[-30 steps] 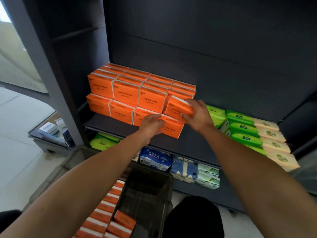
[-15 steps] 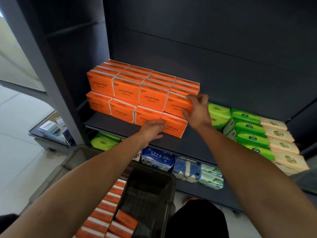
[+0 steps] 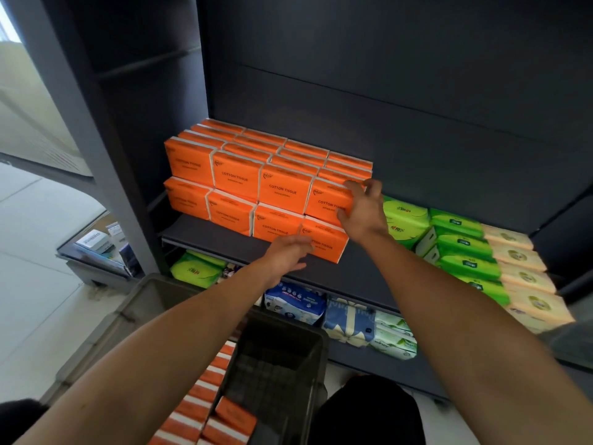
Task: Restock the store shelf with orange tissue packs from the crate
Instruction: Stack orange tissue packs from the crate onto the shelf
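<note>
orange tissue pack (image 3: 327, 200) sits at the right end of the upper row on the shelf (image 3: 221, 236), held at its right edge by the right hand (image 3: 364, 208), fingers curled over its top corner. left hand (image 3: 287, 253) hangs loose and empty just below, before the lower pack (image 3: 324, 244). crate (image 3: 276, 364) stands beneath.

Green tissue packs (image 3: 406, 220) and cream packs (image 3: 516, 261) fill the right. Blue packs (image 3: 295, 305) sit one level lower. A low cart (image 3: 96, 252) stands left.

Dim, sharp, daylight from left
</note>
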Demonstrator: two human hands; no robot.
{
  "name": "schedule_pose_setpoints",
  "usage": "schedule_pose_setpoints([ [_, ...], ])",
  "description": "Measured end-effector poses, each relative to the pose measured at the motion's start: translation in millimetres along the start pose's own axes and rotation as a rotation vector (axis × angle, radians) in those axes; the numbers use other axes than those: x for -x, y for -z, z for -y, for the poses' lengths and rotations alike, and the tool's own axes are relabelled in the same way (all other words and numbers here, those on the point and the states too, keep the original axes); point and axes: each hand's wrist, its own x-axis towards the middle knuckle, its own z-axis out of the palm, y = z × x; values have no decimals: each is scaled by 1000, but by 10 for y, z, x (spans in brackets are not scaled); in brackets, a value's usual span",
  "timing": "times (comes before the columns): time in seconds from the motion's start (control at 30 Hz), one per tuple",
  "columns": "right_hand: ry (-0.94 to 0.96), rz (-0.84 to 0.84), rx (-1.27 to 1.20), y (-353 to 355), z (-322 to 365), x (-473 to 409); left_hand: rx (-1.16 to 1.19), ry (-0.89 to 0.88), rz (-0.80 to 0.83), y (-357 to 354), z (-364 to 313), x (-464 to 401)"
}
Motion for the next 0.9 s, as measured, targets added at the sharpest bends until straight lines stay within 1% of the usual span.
schedule_pose_setpoints([
  [0.1, -62, -39, 94, 13, 87, 69, 7, 0, -15, 22, -6, 57],
  [0.2, -84, -130, 160, 6, 176, 184, 0, 6, -41, 65, 15, 130],
  [0.33, -13, -250, 57, -39, 287, 405, -2, -1, -90, 133, 69, 227],
  [0.4, 45, -238, -52, -108, 332, 535, -4, -11, -128, 157, 96, 294],
  [0.47, 77, -166, -165, -197, 396, 682, -22, -34, -171, 183, 136, 370],
  [0.6, 95, -25, -227, -496, 518, 1030, -85, -62, -217, 294, 315, 509],
  [0.77, -49, 199, -257, -1058, 578, 1503, -149, -14, -240, 466, 742, 604],
  [0.9, -216, 417, -263, -1534, 627, 1882, -271, 137, -253, 723, 1364, 576],
])
